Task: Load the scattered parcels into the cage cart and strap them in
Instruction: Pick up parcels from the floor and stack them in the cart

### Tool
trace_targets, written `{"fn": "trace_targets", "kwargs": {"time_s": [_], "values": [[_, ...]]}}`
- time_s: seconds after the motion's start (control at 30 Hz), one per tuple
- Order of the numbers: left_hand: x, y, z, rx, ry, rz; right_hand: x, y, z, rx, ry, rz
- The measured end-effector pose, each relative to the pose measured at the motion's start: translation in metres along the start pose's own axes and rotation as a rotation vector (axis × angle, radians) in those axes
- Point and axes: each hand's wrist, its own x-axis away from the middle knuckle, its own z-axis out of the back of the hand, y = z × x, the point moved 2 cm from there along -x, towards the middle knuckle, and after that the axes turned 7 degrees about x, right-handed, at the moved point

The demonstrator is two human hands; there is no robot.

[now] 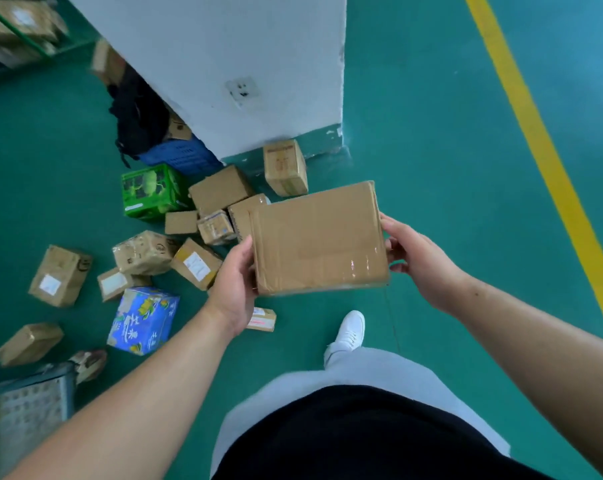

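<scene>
The flat taped parcel (319, 239) is held above the floor, left hand (236, 282) and right hand (416, 258) clamped on opposite short edges, fingers curled underneath. It looks stiff and probably light; the glossy tape may be slippery, so edge grips suit it.

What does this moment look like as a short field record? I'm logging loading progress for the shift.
held item: taped brown parcel, flat, off the floor
left hand: grips its left edge
right hand: grips its right edge
floor: many parcels scattered, among them a green box and a blue box
cage cart: blurred mesh at the lower left may be it
straps: none visible
</scene>
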Motion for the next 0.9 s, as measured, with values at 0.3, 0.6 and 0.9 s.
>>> {"fn": "trace_targets", "kwargs": {"time_s": [0.3,0.6,0.9], "values": [[0.129,-0.049,0.129,0.288,0.193,-0.053,0.054,-0.009,-0.147,0.196,-0.309,0.044],[0.337,-0.18,0.329,0.711,0.552,-0.175,0.192,0.027,-0.39,0.541,-0.611,0.046],[0.526,-0.323,0.452,1.03,0.92,-0.313,0.356,0.121,-0.6,0.816,-0.945,0.142]]}}
